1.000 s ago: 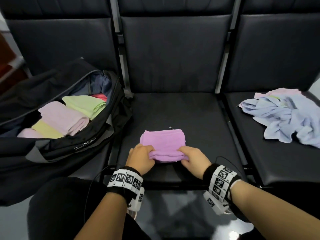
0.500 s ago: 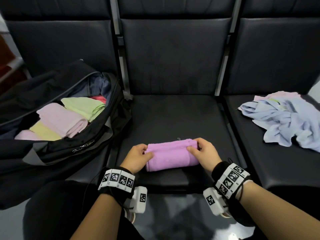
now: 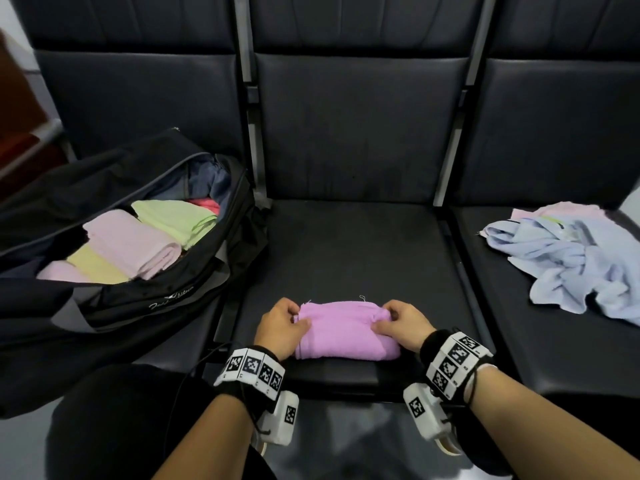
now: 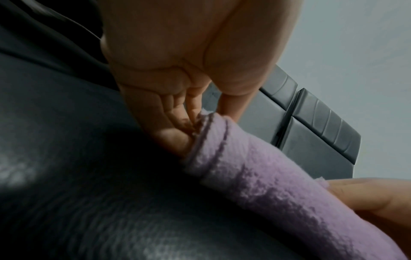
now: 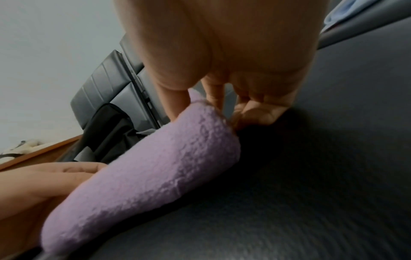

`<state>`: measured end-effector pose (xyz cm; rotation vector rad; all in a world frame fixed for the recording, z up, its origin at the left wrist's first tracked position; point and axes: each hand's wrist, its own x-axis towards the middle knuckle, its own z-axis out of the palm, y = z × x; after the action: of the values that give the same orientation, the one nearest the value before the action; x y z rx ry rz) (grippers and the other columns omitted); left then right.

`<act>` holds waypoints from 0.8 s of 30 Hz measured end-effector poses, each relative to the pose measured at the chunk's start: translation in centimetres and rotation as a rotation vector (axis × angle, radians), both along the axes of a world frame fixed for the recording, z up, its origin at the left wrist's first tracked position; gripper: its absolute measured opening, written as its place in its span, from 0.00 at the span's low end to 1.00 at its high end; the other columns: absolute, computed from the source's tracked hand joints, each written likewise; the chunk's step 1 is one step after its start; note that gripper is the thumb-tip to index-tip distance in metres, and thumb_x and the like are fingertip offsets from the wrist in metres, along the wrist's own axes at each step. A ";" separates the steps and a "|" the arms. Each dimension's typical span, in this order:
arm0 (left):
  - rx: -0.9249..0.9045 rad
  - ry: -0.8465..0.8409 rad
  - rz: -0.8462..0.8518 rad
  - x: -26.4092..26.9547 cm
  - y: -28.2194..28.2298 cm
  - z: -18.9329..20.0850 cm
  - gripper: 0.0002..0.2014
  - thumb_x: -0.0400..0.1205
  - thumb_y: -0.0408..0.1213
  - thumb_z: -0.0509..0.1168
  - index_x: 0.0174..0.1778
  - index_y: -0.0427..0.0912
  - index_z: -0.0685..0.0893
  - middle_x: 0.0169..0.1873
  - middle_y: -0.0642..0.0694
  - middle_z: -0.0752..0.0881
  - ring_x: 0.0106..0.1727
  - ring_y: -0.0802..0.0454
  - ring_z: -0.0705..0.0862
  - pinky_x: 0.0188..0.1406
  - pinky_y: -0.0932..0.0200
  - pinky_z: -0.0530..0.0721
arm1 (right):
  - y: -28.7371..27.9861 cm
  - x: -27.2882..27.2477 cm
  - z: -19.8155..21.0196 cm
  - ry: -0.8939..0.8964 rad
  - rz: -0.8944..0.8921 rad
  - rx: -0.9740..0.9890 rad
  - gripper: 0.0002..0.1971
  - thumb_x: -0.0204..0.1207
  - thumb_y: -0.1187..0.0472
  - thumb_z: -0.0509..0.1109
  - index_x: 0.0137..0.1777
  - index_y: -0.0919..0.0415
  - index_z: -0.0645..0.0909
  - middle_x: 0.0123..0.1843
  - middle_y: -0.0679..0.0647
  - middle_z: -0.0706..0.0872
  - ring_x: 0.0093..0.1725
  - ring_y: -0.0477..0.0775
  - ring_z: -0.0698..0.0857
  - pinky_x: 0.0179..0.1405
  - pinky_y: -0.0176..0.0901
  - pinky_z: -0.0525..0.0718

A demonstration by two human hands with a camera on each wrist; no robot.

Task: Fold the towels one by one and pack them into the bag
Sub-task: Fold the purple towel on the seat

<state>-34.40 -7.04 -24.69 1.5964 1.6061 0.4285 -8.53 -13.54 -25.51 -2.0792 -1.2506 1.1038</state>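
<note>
— Where is everything?
— An open black bag (image 3: 114, 299) sits on the left seat; loose towels (image 3: 571, 265) lie on the right seat.
— And the purple towel (image 3: 343, 332)?
— Folded on the middle seat (image 3: 346, 254), long axis running left to right. The left hand (image 3: 282, 329) and right hand (image 3: 403, 323) each pinch one end.

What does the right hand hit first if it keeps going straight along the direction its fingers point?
The right hand pinches the purple towel, fingers pointing toward the left hand. Straight on, it likely meets more towel first.
</note>
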 end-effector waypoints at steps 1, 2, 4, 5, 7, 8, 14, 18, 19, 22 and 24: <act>-0.015 0.001 -0.011 0.0 -0.1 0.2 0.08 0.76 0.39 0.73 0.46 0.49 0.81 0.40 0.51 0.88 0.46 0.48 0.86 0.49 0.56 0.83 | -0.1 -0.1 0.0 0.000 -0.009 0.011 0.11 0.68 0.60 0.81 0.45 0.59 0.83 0.38 0.53 0.84 0.41 0.53 0.81 0.47 0.47 0.80; -0.028 0.001 -0.023 0.0 -0.1 0.4 0.08 0.76 0.38 0.72 0.47 0.49 0.81 0.42 0.49 0.88 0.48 0.47 0.86 0.51 0.55 0.84 | -0.3 -0.2 0.2 0.000 -0.012 0.029 0.10 0.68 0.60 0.81 0.44 0.59 0.82 0.38 0.52 0.83 0.41 0.53 0.81 0.47 0.47 0.80; -0.020 0.017 -0.055 0.2 -0.2 0.9 0.11 0.75 0.34 0.70 0.51 0.49 0.80 0.47 0.47 0.87 0.51 0.46 0.86 0.55 0.54 0.83 | -0.4 -0.4 1.4 0.016 -0.001 0.103 0.11 0.67 0.64 0.81 0.43 0.57 0.81 0.37 0.51 0.84 0.41 0.52 0.81 0.46 0.48 0.80; 0.007 0.017 -0.077 0.2 -0.2 1.3 0.15 0.74 0.32 0.69 0.55 0.48 0.81 0.50 0.46 0.85 0.54 0.46 0.85 0.58 0.55 0.83 | -0.3 -0.6 2.5 0.031 0.014 0.161 0.12 0.67 0.66 0.81 0.43 0.56 0.81 0.37 0.50 0.84 0.41 0.52 0.81 0.46 0.49 0.81; 0.065 -0.039 -0.173 0.5 -0.1 2.6 0.28 0.70 0.30 0.71 0.68 0.48 0.78 0.60 0.46 0.80 0.63 0.48 0.81 0.68 0.55 0.79 | 0.1 -1.3 5.4 0.050 0.070 0.297 0.13 0.65 0.67 0.80 0.43 0.54 0.80 0.38 0.48 0.85 0.40 0.49 0.82 0.47 0.53 0.83; 0.084 -0.103 -0.236 0.7 -0.1 3.5 0.35 0.68 0.31 0.73 0.73 0.49 0.75 0.65 0.48 0.77 0.68 0.50 0.77 0.72 0.55 0.76 | 0.4 -1.8 7.1 0.035 0.127 0.369 0.13 0.64 0.66 0.79 0.44 0.52 0.80 0.38 0.46 0.86 0.39 0.47 0.82 0.47 0.52 0.84; 0.209 -0.311 -0.368 0.8 -0.3 7.6 0.32 0.65 0.39 0.78 0.66 0.56 0.80 0.59 0.60 0.84 0.61 0.64 0.81 0.57 0.65 0.80 | 2.4 -6.8 16.0 -0.268 0.623 0.479 0.17 0.62 0.46 0.69 0.51 0.45 0.79 0.45 0.43 0.86 0.46 0.44 0.84 0.46 0.49 0.84; 0.110 -0.420 -0.293 -1.1 0.1 8.2 0.21 0.71 0.30 0.78 0.59 0.48 0.86 0.42 0.55 0.90 0.37 0.69 0.87 0.33 0.71 0.82 | 4.0 -9.3 16.9 -0.267 0.668 0.549 0.20 0.63 0.53 0.70 0.58 0.45 0.82 0.51 0.40 0.87 0.52 0.42 0.86 0.53 0.47 0.85; 0.113 -0.464 -0.273 -1.7 0.4 8.3 0.20 0.72 0.27 0.77 0.59 0.45 0.87 0.44 0.53 0.91 0.41 0.68 0.88 0.39 0.70 0.84 | 4.5 -9.7 16.7 -0.209 0.628 0.586 0.23 0.63 0.56 0.73 0.61 0.44 0.81 0.54 0.39 0.87 0.55 0.40 0.86 0.56 0.43 0.85; 0.093 -0.604 -0.166 -3.9 1.3 9.3 0.13 0.77 0.26 0.74 0.57 0.42 0.87 0.45 0.48 0.92 0.43 0.61 0.89 0.39 0.63 0.85 | 6.3 -10.8 15.5 0.004 0.448 0.562 0.34 0.67 0.52 0.79 0.74 0.42 0.72 0.64 0.37 0.83 0.65 0.38 0.82 0.65 0.32 0.79; 0.068 -0.728 -0.088 -5.6 1.9 9.7 0.15 0.79 0.28 0.73 0.62 0.43 0.86 0.50 0.48 0.93 0.50 0.57 0.91 0.43 0.62 0.87 | 7.4 -11.9 14.6 0.188 0.390 0.381 0.40 0.69 0.49 0.82 0.79 0.46 0.67 0.69 0.41 0.81 0.69 0.41 0.81 0.69 0.42 0.80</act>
<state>-40.00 -5.14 -14.97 1.3278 0.9697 0.9009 -20.42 -6.17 -10.90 -1.4555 -1.6622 1.0854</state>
